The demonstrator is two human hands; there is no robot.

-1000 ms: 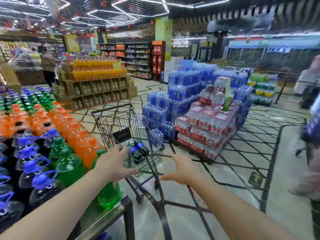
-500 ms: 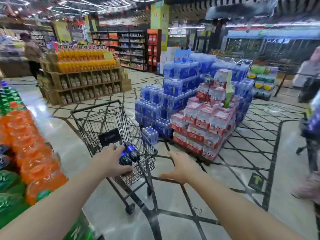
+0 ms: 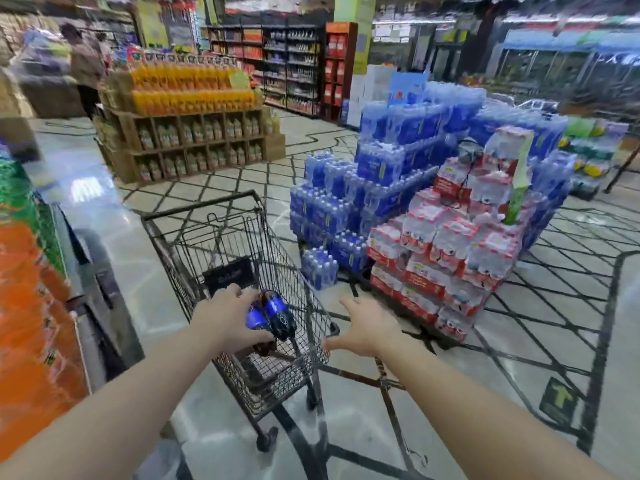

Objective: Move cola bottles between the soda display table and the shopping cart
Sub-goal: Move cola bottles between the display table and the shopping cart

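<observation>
Two cola bottles (image 3: 272,315) lie side by side in the rear of the cart (image 3: 204,216), lower centre of the frame, blue labels up. Their long axes run from lower right toward upper left, roughly along the cart's length; which end carries the caps I cannot tell, as the left hand (image 3: 228,315) covers part of them. That hand curls over the nearer bottle, thumb underneath, and looks to be gripping it. The right hand (image 3: 369,329) hovers spread and empty just right of the cart's rear corner, fingers relaxed, touching nothing I can make out.

The risk, as I judge it: taken with one hand, the second bottle may roll on the wire floor, or a smooth bottle may slip mid-lift. The cart stands free on its wheels and could drift when leaned on. The soda table (image 3: 24,306), blurred at the left edge, is packed tight with orange and green bottles, so a careless set-down could topple neighbours. Water packs (image 3: 408,216) are stacked right of centre.
</observation>
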